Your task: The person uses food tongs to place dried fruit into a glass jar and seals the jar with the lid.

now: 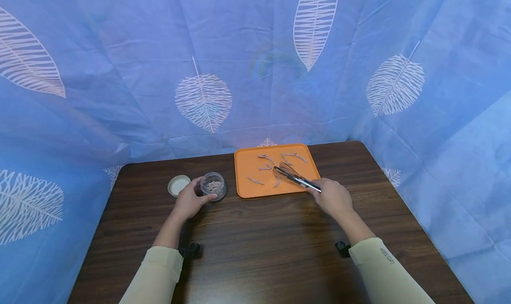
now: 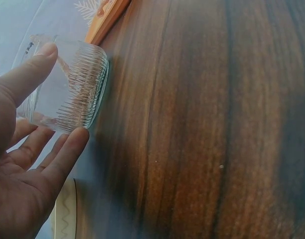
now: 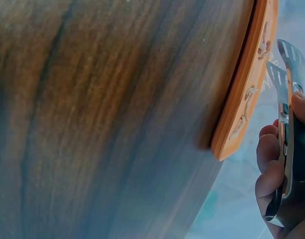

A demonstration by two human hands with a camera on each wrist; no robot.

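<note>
Reaches forward over the table [image 1: 255,251] with both forearms angled inward. With the left hand [image 1: 190,200], grips one glass jar [image 1: 214,188] between thumb and fingers, left of the middle of the table's far edge. Has one round lid [image 1: 178,185] lying beyond it, toward the far left corner. With the right hand [image 1: 332,198], clasps one pair of tongs [image 1: 297,178], slanting from the near right corner of one orange tray [image 1: 247,162] toward its middle. Can count at least five thin strips [image 1: 255,181] on the tray; cannot count the pale pieces [image 1: 213,186] inside the jar.
</note>
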